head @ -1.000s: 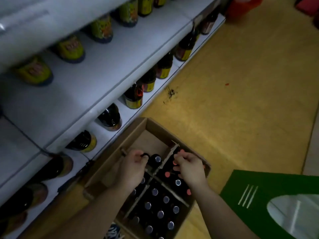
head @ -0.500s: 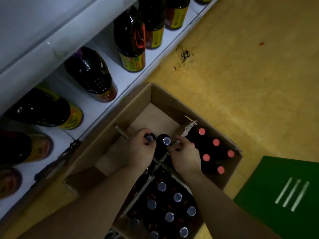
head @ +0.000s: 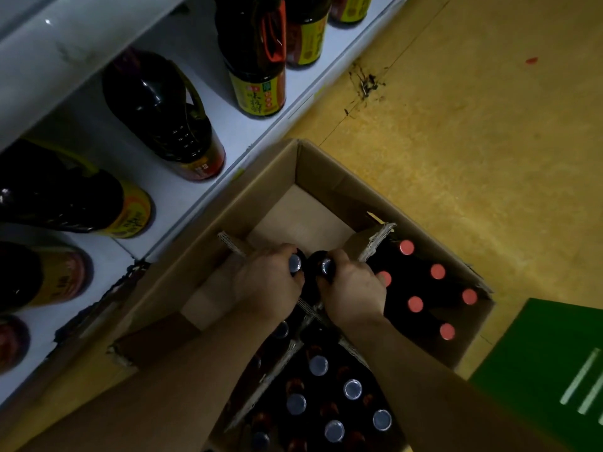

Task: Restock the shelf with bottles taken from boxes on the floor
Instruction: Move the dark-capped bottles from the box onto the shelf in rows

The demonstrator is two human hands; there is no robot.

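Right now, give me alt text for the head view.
Left hand and right hand each grip a silver-capped bottle in an open cardboard box on the yellow floor; red-capped bottles sit alongside, beside a white shelf of dark bottles.

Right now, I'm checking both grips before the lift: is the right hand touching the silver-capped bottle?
Touching. The head view shows the right hand wrapped around the neck of the silver-capped bottle, its fingers closed just below the cap.
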